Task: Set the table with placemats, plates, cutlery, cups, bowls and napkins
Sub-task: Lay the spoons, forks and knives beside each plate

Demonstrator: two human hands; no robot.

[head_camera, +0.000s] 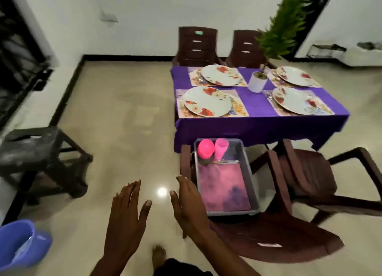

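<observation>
Plates [207, 101]: four on placemats [239, 108] across the purple bench [258, 126]. Gray tray [253, 179] on near chair [268, 234], two pink cups [221, 148] at its far end. Left hand [126, 211], right hand [189, 205] flat-fingered, empty, above bare floor [124, 120] beside tray's left edge.

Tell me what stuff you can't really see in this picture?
- Cutlery beside the near left plate: head view, too blurred and small to tell forks from spoons.
- Pink cups in the grey tray: they overlap, so their number is unclear.
- Pink sheet in the tray: blur hides whether it is napkins.
- Blue bucket: cut off by the left edge.
</observation>
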